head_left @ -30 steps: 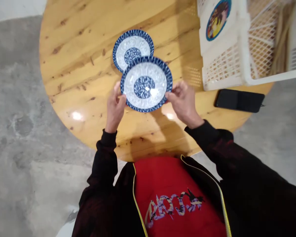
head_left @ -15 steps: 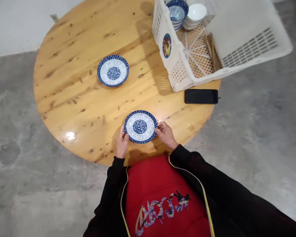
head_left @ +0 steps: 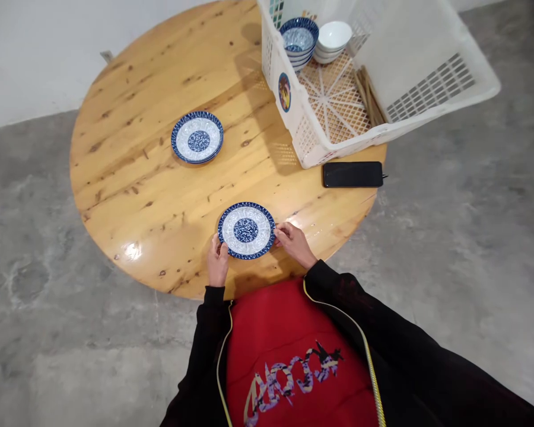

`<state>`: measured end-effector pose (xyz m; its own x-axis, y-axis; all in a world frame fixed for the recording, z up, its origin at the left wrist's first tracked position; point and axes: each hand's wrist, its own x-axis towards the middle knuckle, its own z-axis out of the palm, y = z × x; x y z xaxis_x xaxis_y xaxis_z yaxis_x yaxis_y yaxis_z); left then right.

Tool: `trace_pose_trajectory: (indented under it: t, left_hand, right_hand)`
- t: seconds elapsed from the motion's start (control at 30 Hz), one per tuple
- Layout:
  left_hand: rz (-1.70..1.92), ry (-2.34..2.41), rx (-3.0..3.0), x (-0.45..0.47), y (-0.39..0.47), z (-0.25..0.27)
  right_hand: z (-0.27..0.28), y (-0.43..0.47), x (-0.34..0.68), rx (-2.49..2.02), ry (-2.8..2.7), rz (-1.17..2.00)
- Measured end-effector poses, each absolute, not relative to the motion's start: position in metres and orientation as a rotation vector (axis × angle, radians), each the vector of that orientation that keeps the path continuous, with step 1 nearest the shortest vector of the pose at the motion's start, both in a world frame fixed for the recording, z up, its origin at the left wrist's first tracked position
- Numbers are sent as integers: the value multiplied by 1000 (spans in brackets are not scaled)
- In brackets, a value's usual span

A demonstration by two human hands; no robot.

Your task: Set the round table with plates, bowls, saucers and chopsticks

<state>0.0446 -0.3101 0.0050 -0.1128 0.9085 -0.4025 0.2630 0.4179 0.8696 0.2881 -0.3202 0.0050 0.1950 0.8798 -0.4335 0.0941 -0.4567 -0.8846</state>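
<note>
A round blue-and-white patterned plate (head_left: 246, 230) lies at the near edge of the wooden table (head_left: 129, 196). My left hand (head_left: 218, 260) grips its lower left rim, thumb on top and fingers at the side. On the opposite rim, my right hand (head_left: 295, 242) pinches the plate between thumb and fingers. Farther back and to the left sits a small stack of matching plates (head_left: 198, 140), apart from both hands.
A white plastic crate (head_left: 314, 145) at the back right holds stacked blue-patterned bowls (head_left: 299, 40), white bowls (head_left: 333, 39) and a bundle of brown sticks (head_left: 370, 98). In front of it lies a black phone (head_left: 352, 175) by the table's right edge.
The camera view has shifted slightly, so the table and crate sit differently in frame. Both hands stay at the plate's rim, with the right one gripping slightly higher relative to it.
</note>
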Motion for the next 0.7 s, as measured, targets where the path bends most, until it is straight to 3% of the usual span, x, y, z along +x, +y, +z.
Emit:
trace_pose_trajectory:
  t: [0.43, 0.7]
  left_hand:
    - [800, 1815, 879, 73, -336, 16]
    - [859, 1851, 830, 75, -329, 0]
  right_hand:
    - [-3, -310, 308, -1598, -939, 1617]
    - [-3, -307, 308, -1606, -1073, 1588]
